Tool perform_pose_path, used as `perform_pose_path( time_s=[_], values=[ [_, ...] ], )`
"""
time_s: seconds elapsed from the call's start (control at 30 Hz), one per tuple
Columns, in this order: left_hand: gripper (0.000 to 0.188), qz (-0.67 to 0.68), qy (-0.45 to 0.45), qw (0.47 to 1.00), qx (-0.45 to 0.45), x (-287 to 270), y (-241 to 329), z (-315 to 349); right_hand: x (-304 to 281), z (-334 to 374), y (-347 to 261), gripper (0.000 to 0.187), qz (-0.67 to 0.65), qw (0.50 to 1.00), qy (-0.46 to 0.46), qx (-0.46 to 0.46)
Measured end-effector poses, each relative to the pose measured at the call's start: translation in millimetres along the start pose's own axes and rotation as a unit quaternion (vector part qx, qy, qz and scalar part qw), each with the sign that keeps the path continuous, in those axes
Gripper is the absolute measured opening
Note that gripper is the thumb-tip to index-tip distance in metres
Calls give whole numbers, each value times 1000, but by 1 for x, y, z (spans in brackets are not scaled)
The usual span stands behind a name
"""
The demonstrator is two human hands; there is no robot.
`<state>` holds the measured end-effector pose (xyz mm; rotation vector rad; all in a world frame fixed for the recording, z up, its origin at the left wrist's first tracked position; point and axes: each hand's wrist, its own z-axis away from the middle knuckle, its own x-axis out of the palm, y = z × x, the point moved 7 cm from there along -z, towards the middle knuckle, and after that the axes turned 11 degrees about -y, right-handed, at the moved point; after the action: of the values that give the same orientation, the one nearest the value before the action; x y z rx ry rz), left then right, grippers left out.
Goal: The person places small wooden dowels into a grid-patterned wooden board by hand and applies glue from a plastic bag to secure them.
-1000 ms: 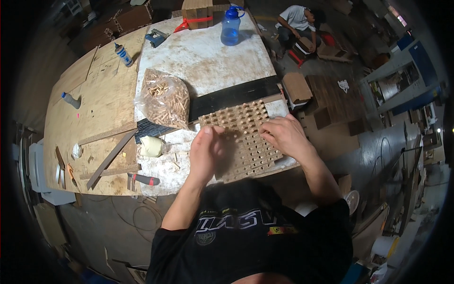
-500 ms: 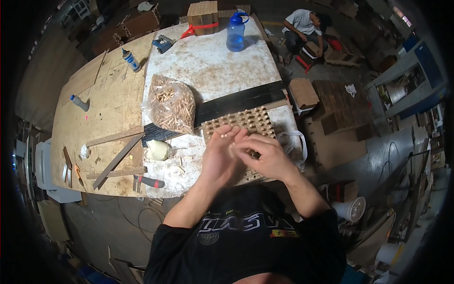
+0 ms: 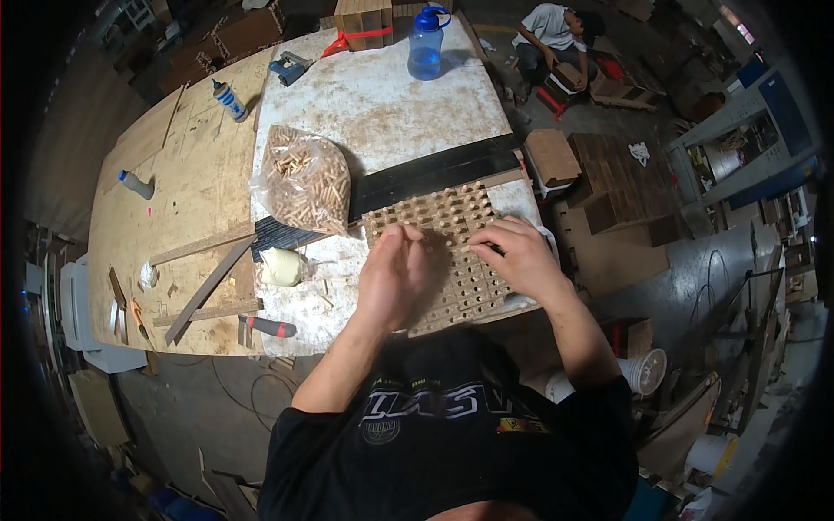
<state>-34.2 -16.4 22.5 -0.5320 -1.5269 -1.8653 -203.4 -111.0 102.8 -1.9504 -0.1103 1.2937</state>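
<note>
A square wooden board full of holes lies at the near edge of the bench, with wooden dowels standing in its far rows. Its nearer holes show dark. Over the board's left side my left hand is cupped, its fingers curled round dowels that are mostly hidden now. My right hand is over the right part, thumb and forefinger pinched at a hole on what looks like a dowel. Beyond my left hand sits a clear plastic bag of loose dowels.
A black strip lies behind the board. A pale roll, a red-and-black-handled tool and wood strips are at left. Farther off stand a blue bottle and a glue bottle. Another person sits at far right.
My hands, together over the board before, are now apart. The right hand has moved right and down to the holes. The left has curled inward, hiding the dowels that showed at its fingers.
</note>
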Motion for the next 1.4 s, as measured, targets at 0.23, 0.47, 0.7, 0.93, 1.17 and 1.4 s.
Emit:
perform_pose_path(
  time_s=[0.23,0.47,0.7,0.93,1.17,1.4],
  values=[
    [35,39,8,998,-50,32,19,6,8,-13,-21,7,180,978,-61,-84],
    [45,-112,-123,986,2,36,13,1,29,-27,-13,14,246,947,-205,-10],
    [55,-330,-186,925,39,36,12,13,8,-18,-43,22,-137,985,-104,-9],
    [38,-266,-117,949,123,24,4,11,44,-10,-22,12,-372,925,-52,61],
    [21,-202,7,971,130,-5,19,7,-1,-5,3,12,-154,983,53,88],
    [51,-136,-43,987,71,1,28,10,4,-10,2,12,-52,998,-39,19]
  ],
)
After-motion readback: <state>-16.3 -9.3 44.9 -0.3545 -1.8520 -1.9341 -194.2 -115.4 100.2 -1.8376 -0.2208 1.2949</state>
